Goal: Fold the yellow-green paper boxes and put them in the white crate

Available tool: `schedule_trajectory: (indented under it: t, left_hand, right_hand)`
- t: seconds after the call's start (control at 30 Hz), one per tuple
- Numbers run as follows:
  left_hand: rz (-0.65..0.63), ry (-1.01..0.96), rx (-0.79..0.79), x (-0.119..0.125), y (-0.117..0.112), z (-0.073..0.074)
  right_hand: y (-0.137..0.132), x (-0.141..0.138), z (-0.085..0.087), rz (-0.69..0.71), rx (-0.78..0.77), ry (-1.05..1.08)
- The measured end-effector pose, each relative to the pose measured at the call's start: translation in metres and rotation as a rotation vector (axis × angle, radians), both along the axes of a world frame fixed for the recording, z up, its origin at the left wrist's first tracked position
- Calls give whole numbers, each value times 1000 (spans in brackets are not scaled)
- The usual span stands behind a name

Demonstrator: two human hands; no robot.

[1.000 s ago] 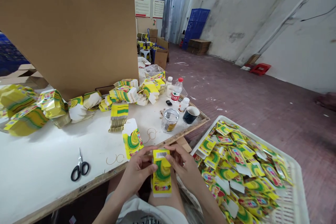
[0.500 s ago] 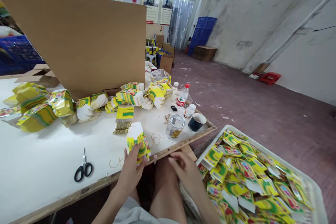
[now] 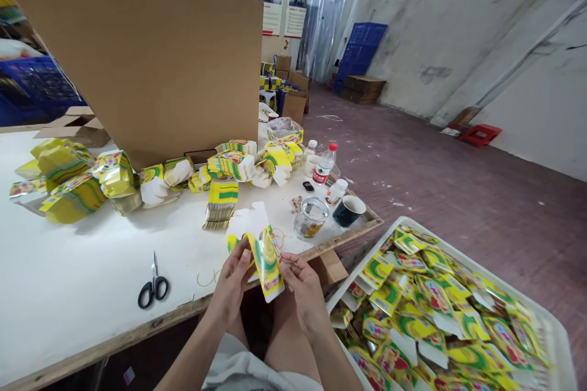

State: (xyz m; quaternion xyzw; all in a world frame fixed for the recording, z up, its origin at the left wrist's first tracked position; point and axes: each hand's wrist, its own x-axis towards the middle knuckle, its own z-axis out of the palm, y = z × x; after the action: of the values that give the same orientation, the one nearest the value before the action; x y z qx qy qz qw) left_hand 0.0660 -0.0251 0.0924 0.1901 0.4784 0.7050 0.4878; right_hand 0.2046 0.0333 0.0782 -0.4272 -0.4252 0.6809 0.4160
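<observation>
At the table's front edge, a yellow and green printed carton (image 3: 268,263) is tilted between my two hands. My left hand (image 3: 232,287) is closed on its left side, with the thumb on top. Closed on the carton's right edge are the fingers of my right hand (image 3: 303,290). Just behind, another carton piece with a white flap (image 3: 247,218) lies on the table, partly covered. Rubber bands (image 3: 208,278) lie left of my left hand. A neat stack of flat cartons (image 3: 222,203) stands farther back.
Black-handled scissors (image 3: 154,287) lie on the white table (image 3: 92,281). Bundles of cartons (image 3: 73,189) line a large cardboard sheet (image 3: 183,73). A clear jar (image 3: 312,218), a dark mug (image 3: 349,211) and a red-capped bottle (image 3: 324,166) stand right. A white bin (image 3: 562,342) holds many folded cartons.
My right hand has come up from beside the bin to the carton and grips its right edge. The carton has tilted and opened out between both hands. The view has shifted slightly.
</observation>
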Motion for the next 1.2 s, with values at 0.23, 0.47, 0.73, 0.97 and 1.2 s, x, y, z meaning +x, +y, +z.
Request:
schedule_trajectory:
  t: [0.23, 0.47, 0.73, 0.97, 1.2]
  left_hand:
    - [-280, -288, 89, 17, 4, 16]
    - [-155, -24, 24, 28, 8, 9]
    - [-234, 298, 60, 30, 3, 14]
    - [-544, 222, 121, 21, -9, 31]
    - [-655, 33, 166, 26, -14, 29]
  right_hand:
    - [-18, 14, 20, 7, -108, 139]
    - [-23, 19, 24, 0, 118, -53]
    - [-22, 30, 23, -49, 310, -198]
    - [-8, 54, 38, 206, 387, -87]
    - [-5, 62, 45, 167, 508, -254]
